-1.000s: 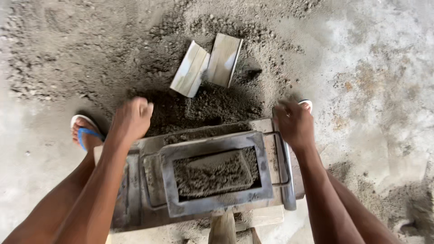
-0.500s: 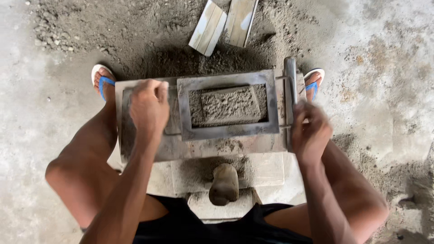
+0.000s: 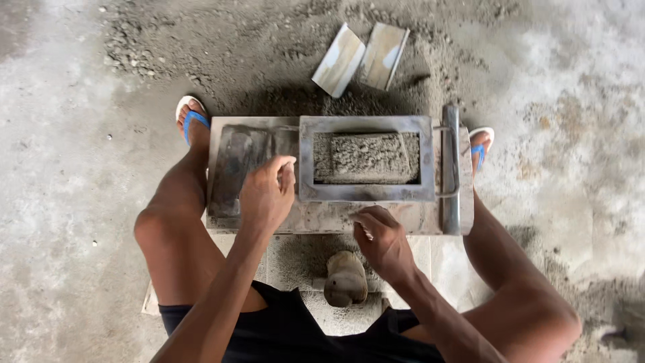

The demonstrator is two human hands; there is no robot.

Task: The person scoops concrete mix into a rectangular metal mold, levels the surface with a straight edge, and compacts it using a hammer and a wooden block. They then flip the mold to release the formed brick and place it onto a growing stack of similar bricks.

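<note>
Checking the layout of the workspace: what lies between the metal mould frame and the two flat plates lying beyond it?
In the head view, only loose grey sand lies between the mould frame and the flat plates.

**Around the work: plates, sandals and loose sand**

Two pale metal plates (image 3: 361, 59) are seen lying side by side on a dark sand heap (image 3: 269, 47). Blue-strapped sandals (image 3: 191, 119) are worn. What may be a rounded handle (image 3: 345, 278) is seen below.

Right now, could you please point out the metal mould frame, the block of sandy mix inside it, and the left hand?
metal mould frame (image 3: 366, 193): head view, near rail of the frame.
block of sandy mix (image 3: 364, 156): head view, middle of its top.
left hand (image 3: 267, 195): head view, back of the hand.
</note>
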